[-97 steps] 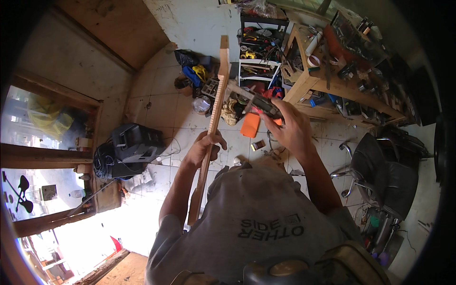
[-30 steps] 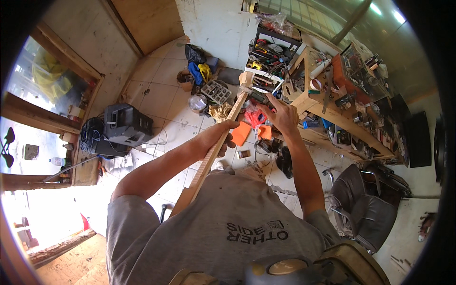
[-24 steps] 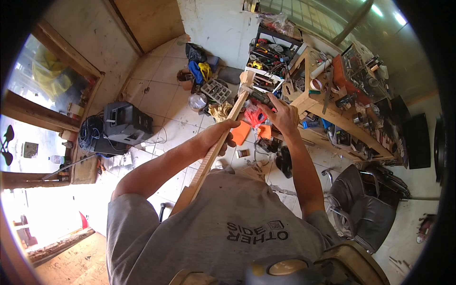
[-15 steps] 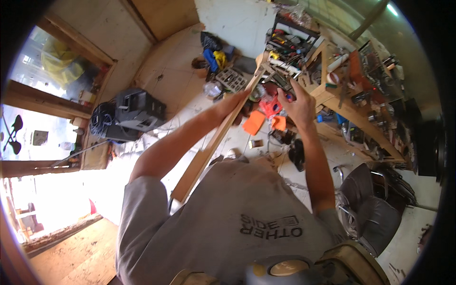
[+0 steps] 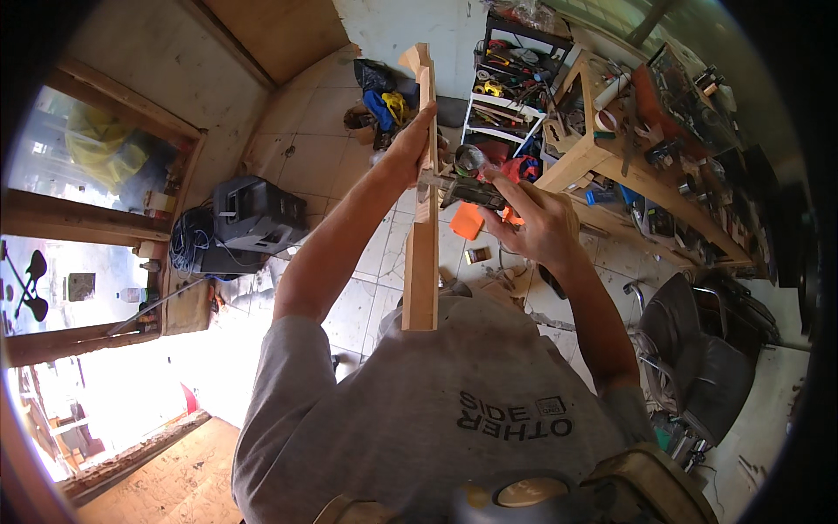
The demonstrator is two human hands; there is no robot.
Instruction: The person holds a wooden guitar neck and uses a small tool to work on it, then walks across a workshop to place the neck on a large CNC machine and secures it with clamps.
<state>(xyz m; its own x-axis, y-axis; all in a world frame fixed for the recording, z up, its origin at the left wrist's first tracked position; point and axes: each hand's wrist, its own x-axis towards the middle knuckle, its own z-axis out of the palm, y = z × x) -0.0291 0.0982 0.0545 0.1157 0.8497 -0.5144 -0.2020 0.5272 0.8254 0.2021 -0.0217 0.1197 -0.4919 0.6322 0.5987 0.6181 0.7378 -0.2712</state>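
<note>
The left hand [image 5: 410,144] reaches forward and inward, fingers wrapped around the upper part of a long wooden bar [image 5: 422,262] held in front of the body. The bar's stepped outline and ridged stretch are already cut, though its surface is bare wood. Near mid-length, a caliper-like tool [image 5: 476,193] sets its metal end against the bar; gauging appears under way. The right hand [image 5: 543,223], angled inward, pinches the tool's dark body between thumb and fingers.
</note>
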